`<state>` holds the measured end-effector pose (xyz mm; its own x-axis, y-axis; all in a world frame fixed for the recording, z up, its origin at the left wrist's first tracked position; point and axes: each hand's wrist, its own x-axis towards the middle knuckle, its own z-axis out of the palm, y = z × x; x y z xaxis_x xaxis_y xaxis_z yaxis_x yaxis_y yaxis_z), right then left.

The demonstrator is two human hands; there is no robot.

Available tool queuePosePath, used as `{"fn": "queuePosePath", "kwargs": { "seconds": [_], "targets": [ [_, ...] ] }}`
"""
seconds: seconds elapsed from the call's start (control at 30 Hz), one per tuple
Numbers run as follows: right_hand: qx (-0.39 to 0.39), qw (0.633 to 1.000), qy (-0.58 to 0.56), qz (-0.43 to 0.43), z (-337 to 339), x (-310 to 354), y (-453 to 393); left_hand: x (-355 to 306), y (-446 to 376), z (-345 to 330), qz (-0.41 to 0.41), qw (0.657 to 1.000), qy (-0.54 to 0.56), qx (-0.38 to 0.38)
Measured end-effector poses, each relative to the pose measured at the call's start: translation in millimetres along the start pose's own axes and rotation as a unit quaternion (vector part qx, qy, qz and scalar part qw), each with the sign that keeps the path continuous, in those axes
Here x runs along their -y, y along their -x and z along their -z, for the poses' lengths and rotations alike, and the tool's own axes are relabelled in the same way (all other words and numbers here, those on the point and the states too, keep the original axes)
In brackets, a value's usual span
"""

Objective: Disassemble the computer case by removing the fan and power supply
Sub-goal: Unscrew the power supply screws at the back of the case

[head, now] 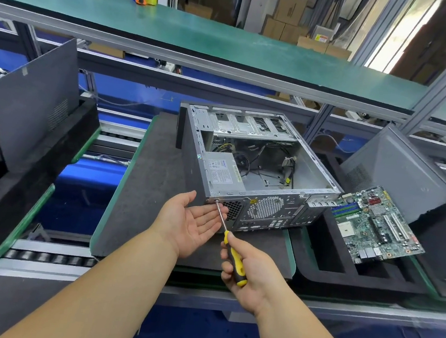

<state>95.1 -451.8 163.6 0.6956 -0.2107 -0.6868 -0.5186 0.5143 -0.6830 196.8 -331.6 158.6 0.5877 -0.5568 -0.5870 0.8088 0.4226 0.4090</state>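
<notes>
R hand (249, 270) fingers (227, 263) curled round yellow/black screwdriver (231, 252), tip on screw (216, 201) at rear corner of computer case (257, 172). L hand (191, 223) flat open, palm up under shaft, holding nothing. Power supply (222, 173) inside case, on grey pallet (142, 188).

Two bare forearms, uncovered from elbow to wrist, no sleeves in view. Left hand (192, 225) and right hand (247, 270) ungloved, without rings, watch or wristband. Fingernails short and plain. No markings visible on either arm.
</notes>
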Motion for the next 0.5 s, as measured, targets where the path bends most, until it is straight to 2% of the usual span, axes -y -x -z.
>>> {"fn": "queuePosePath", "kwargs": {
  "seconds": [0.27, 0.5],
  "targets": [
    [0.062, 0.993, -0.079, -0.056, -1.0, 1.7, 0.7, 1.3, 1.2, 0.2, -0.004, 1.000, -0.009, -0.007],
    [0.040, 0.997, -0.057, -0.028, -0.8, -2.9, -0.2, 4.2, 2.7, -0.1, 0.002, 1.000, -0.014, 0.006]
  ]
}}
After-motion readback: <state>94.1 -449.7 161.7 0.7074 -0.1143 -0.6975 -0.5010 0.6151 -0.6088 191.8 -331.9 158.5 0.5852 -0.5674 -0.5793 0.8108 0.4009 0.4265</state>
